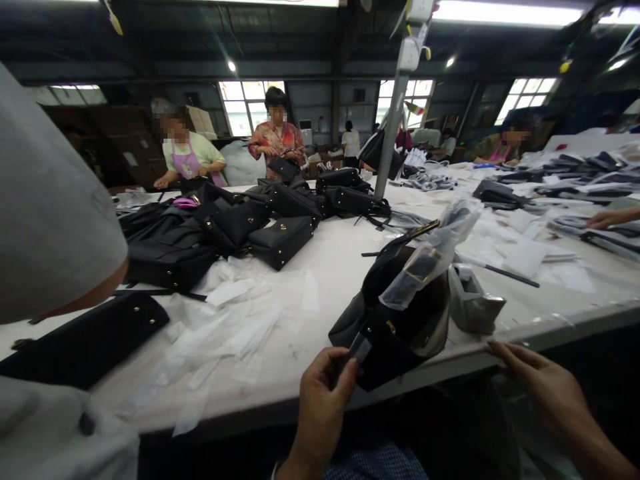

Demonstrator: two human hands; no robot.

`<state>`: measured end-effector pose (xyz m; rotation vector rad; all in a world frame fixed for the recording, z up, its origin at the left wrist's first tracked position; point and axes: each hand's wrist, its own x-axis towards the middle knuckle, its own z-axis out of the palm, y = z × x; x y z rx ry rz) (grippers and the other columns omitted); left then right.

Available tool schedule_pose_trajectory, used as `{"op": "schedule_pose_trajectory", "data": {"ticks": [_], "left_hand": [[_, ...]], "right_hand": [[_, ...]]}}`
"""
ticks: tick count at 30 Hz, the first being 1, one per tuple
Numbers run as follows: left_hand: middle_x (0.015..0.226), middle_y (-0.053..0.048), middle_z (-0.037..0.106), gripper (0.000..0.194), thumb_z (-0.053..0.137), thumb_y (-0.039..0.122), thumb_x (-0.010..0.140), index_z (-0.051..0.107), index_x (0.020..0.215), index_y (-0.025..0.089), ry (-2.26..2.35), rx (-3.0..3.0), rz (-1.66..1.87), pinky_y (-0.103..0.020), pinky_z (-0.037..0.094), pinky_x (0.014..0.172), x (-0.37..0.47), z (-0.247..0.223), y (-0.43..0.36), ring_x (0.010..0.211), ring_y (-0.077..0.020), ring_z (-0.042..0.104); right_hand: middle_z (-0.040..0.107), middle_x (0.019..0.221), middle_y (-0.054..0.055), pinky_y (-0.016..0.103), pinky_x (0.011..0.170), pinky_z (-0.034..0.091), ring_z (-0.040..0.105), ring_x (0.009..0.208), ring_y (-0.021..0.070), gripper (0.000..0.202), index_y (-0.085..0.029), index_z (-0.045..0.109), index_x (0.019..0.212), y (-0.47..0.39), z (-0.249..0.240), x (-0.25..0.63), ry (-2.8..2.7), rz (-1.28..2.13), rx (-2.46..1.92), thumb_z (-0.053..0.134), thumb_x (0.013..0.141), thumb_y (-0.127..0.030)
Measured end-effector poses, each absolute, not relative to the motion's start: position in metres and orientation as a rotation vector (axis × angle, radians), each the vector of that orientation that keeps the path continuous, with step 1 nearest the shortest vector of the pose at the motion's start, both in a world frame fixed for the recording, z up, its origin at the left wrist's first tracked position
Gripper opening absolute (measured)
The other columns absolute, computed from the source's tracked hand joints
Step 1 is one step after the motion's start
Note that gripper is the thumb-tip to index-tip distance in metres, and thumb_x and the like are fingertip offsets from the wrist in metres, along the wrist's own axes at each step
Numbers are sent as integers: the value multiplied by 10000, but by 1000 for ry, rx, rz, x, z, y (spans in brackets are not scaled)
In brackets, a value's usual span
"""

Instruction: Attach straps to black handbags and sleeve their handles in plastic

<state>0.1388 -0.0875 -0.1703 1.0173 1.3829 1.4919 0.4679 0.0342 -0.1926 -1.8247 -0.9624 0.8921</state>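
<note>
A black handbag (385, 347) with gold fittings stands open and leaning near the table's front edge. Clear plastic film wraps its gold-buckled strap (425, 260), which lies over the opening. At the bag's left side, my left hand (325, 393) is closed, pinching a short dark strap (357, 348) with a pale, shiny patch. My right hand (543, 387) is apart from the bag, at the table edge, its thumb and fingertips pressed together. Whatever they hold, if anything, is too small to make out. Just above that hand sits a grey tape dispenser (475, 303).
Black handbags (280, 237) are piled across the white table (320, 313). White wrapping sheets (235, 327) lie left of centre. A metal post (393, 133) rises behind the bag. One person's grey sleeve (55, 200) is close at left; another's hand (613, 217) reaches in at right.
</note>
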Motion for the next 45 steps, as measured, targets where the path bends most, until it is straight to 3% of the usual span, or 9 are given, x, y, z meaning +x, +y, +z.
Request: {"op": "schedule_pose_trajectory", "data": {"ticks": [3,7,14,19,31,37,39,41,45], "left_hand": [[787,-31,685,216,655,372,880,663,918,159,1380,1042,1498,-259,489,709,139,-171,-88,761,-168,631],[806,-26,683,196,647,357,887,664,923,165,1400,1080,1512,-259,493,724,140,-169,-90,780,-170,635],[879,-52,722,173,633,328,900,687,919,165,1424,1184,1520,-283,516,780,142,-163,-93,855,-202,668],[845,-44,718,174,643,335,891,689,909,168,1438,1196,1538,-278,518,763,140,-163,-94,819,-195,664],[851,-46,743,121,614,250,903,726,907,203,1547,1495,1539,-268,522,742,139,-167,-99,782,-188,688],[863,-62,737,154,611,302,907,719,926,194,1524,1432,1504,-288,515,748,138,-161,-100,797,-204,675],[856,-61,722,183,625,343,900,695,917,176,1416,1265,1488,-274,508,743,137,-158,-100,804,-193,658],[792,-46,694,254,625,407,899,670,914,158,1298,1116,1426,-232,477,640,135,-155,-100,689,-146,611],[599,24,535,404,593,534,895,635,841,135,1222,952,1290,-174,243,432,133,-152,-101,465,-54,354]], "right_hand": [[760,742,83,339,594,535,679,670,268,410,-222,795,800,-11,-191,432,-1148,1014,-1670,811,561,-553],[722,652,66,281,553,530,602,498,168,333,-193,779,795,-63,-166,359,-1392,1292,-1293,765,710,-515],[736,694,54,233,537,522,634,541,158,349,-184,763,815,-61,-125,277,-1484,1287,-1212,711,782,-527],[692,596,24,223,521,500,615,517,156,370,-199,750,696,-52,-127,268,-1579,1121,-1327,683,796,-548],[650,575,15,238,527,439,593,562,167,457,-179,715,680,-53,-132,272,-1707,1052,-1358,636,806,-611],[581,539,-12,221,466,395,514,492,124,465,-164,677,653,-50,-133,274,-1628,1258,-1260,643,808,-601],[632,593,4,223,509,442,541,508,123,439,-163,690,679,-49,-133,279,-1596,1361,-1172,641,825,-574],[682,670,20,235,558,476,575,546,134,387,-167,736,785,-48,-134,285,-1607,1425,-1119,656,827,-542],[646,616,-4,231,517,446,539,523,131,373,-184,777,967,-50,-135,292,-1657,1438,-1168,675,815,-509]]}}
